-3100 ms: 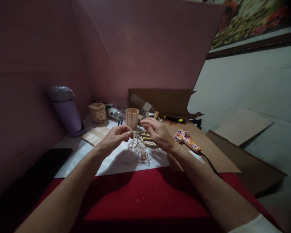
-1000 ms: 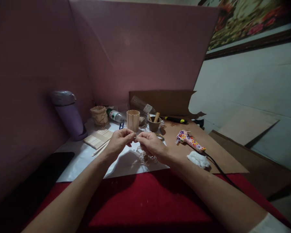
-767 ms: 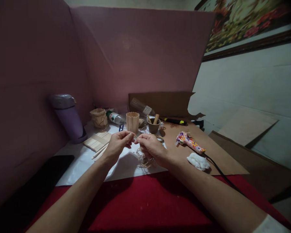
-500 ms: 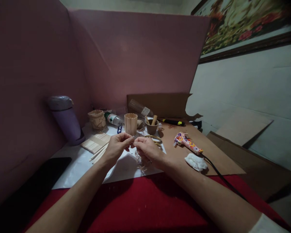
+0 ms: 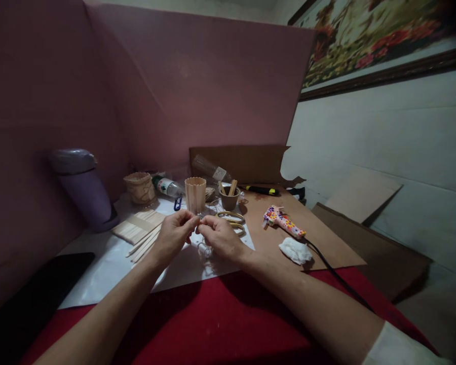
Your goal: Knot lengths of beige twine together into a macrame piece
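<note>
My left hand point(image 5: 178, 232) and my right hand point(image 5: 219, 237) meet fingertip to fingertip above the white paper. Both are closed in a pinch, and whatever lies between the fingertips is too small to name. Just behind them stands a cup of wooden sticks point(image 5: 195, 195). Thin twine point(image 5: 205, 249) lies under my right hand. Gold-coloured scissors handles point(image 5: 235, 223) show behind my right hand. Flat wooden sticks point(image 5: 139, 226), some bundled and some loose, lie left of my left hand.
A purple tumbler point(image 5: 85, 195), a decorated pot point(image 5: 140, 188) and a plastic bottle point(image 5: 167, 186) stand or lie at the back left. To the right are a small pot point(image 5: 230, 199), a yellow-black cutter point(image 5: 262, 190), a patterned glue gun point(image 5: 284, 221) and white wadding point(image 5: 295, 250).
The view has shifted, so the whole scene sits further left. My hands stay together in a pinch, and more of the scissors handles shows beside my right hand.
</note>
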Tool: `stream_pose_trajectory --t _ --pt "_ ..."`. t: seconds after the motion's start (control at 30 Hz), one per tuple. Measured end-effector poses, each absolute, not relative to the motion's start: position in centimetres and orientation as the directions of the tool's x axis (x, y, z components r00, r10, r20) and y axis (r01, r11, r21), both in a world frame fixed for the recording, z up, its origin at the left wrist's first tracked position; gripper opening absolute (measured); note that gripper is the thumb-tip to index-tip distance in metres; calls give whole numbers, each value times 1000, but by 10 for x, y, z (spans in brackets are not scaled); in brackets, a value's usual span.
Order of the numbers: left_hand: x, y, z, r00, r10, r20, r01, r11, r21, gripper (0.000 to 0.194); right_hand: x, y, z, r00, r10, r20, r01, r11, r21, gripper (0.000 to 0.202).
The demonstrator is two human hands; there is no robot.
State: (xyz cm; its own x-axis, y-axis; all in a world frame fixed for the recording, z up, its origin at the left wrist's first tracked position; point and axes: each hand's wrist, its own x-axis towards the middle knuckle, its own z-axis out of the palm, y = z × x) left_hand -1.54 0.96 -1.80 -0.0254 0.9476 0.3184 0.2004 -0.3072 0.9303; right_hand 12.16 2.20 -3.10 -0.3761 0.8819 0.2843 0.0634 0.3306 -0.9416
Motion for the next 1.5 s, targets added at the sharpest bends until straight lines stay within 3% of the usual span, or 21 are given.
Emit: stream_pose_trajectory --t 0.33,0.43,0.57,0.73,0.87,1.07,1.3,1.5 --pt "-23 17 -20 -152 960 233 129 -215 968 36 126 25 -14 -247 946 209 -91 192 -977 11" --pt "-23 21 -25 -126 955 268 248 -231 941 31 146 29 13 -221 951 216 -170 181 -969 9" --pt "-21 25 -31 -111 924 365 417 -291 861 24 174 33 45 -348 928 131 -283 29 -959 11" --pt "-25 28 -32 -162 891 425 527 -286 800 19 188 38 49 -425 905 39 -215 -59 -975 11" --pt "-28 30 -19 -196 861 470 711 -205 672 19 200 39 54 -555 832 11 -209 -127 -970 12" --pt "-28 34 14 64 950 306 902 -186 389 23 212 31 71 -631 756 176 -339 -65 -939 9" --pt "-35 49 4 112 957 267 949 -182 257 19 190 43 33 -627 779 0 -183 -147 -972 11" --pt "-30 63 -20 276 918 286 920 -339 199 24 174 56 9 -489 870 -60 -113 -131 -985 7"
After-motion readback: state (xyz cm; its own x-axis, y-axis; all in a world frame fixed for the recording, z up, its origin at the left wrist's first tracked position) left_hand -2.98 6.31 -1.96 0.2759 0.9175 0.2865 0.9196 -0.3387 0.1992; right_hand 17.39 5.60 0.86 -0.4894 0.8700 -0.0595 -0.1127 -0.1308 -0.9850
